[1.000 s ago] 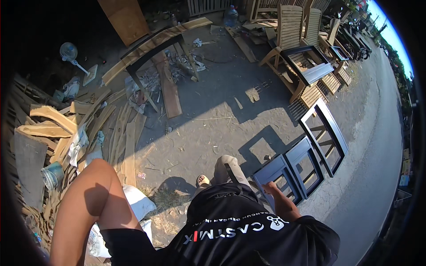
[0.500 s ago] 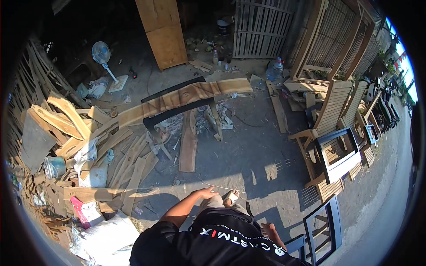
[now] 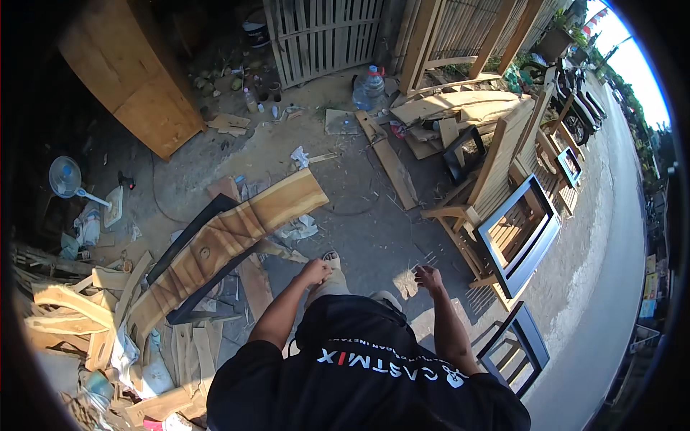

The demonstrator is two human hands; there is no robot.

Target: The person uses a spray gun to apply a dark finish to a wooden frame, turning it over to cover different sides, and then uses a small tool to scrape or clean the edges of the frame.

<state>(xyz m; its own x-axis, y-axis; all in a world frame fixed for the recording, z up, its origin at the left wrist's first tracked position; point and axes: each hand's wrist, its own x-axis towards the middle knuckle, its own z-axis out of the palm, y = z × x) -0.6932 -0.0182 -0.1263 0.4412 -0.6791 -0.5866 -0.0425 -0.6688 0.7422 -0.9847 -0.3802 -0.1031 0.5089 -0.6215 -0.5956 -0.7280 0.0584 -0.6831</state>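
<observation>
My left hand (image 3: 316, 271) hangs in front of my left thigh, its fingers loosely bent and apart from the palm; nothing shows in it. The right hand (image 3: 429, 279) is held out from my right side, fingers partly spread, with no object visible in it. Nearest the left hand is a long wooden slab (image 3: 208, 251) with dark grain bands, lying across a black frame (image 3: 188, 231). To the right of my right hand, a black rectangular frame (image 3: 519, 233) leans on a slatted wooden bench (image 3: 460, 223).
Scrap wood (image 3: 65, 309) is heaped at the left, near a standing fan (image 3: 66, 177). A wooden cabinet (image 3: 136, 86) stands at the far left. Beyond the slab are a board (image 3: 394, 172) and a water jug (image 3: 369, 90). Another black frame (image 3: 514, 348) is near right, beside the road (image 3: 611, 266).
My view has turned right and moved forward, so the slab and fan now sit further left and more road shows. My right hand has swung forward and outward.
</observation>
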